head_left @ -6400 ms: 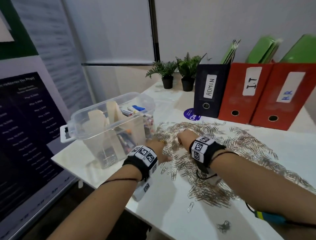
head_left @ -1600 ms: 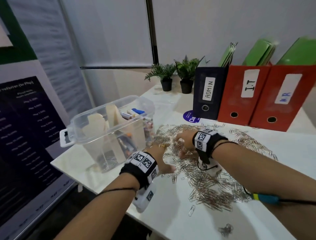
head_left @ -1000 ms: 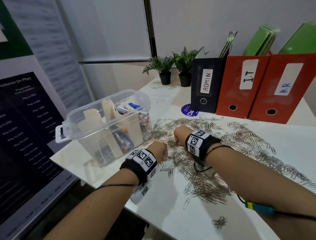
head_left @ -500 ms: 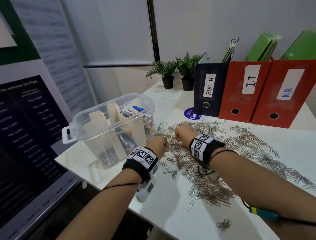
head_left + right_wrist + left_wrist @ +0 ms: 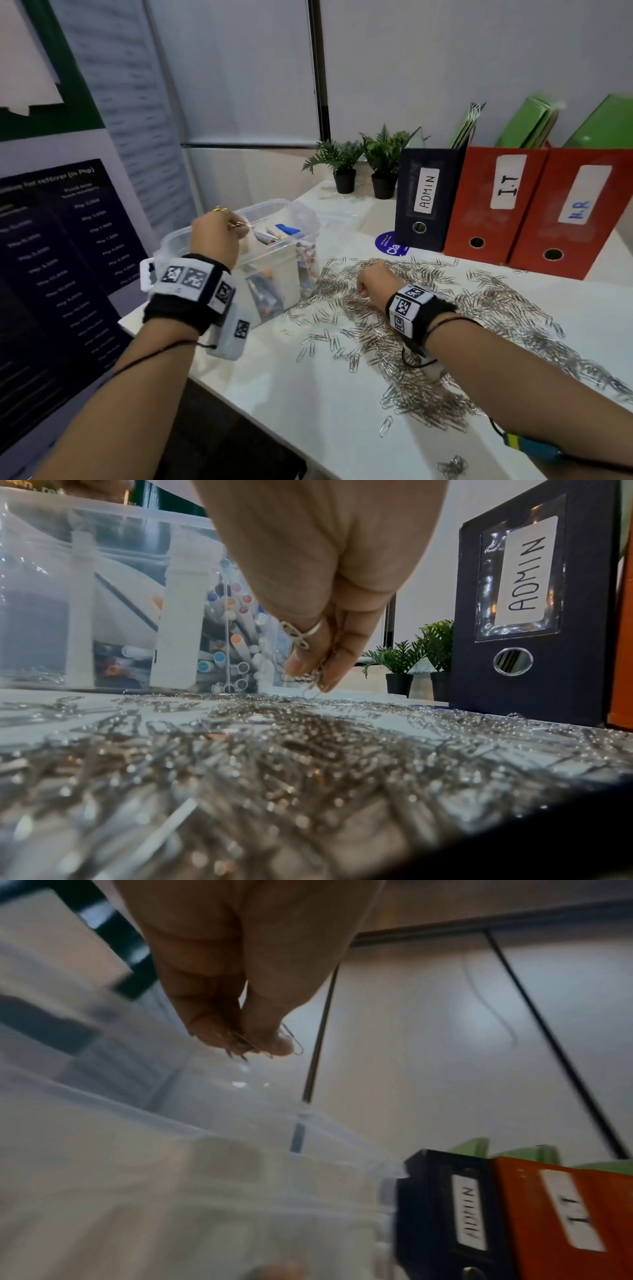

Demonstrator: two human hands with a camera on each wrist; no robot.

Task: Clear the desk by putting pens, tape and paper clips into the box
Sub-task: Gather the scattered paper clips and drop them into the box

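White desk under the head camera carried a wide scatter of paper clips beside the clear box. Half a second earlier both hands worked the pile; now the left hand had risen over the box, so another small batch was probably about to drop in. The left wrist view showed its fingertips pinching a few clips, count unclear through blur. In the right wrist view, the right hand pinched clips off the heap; pens showed through the box wall.
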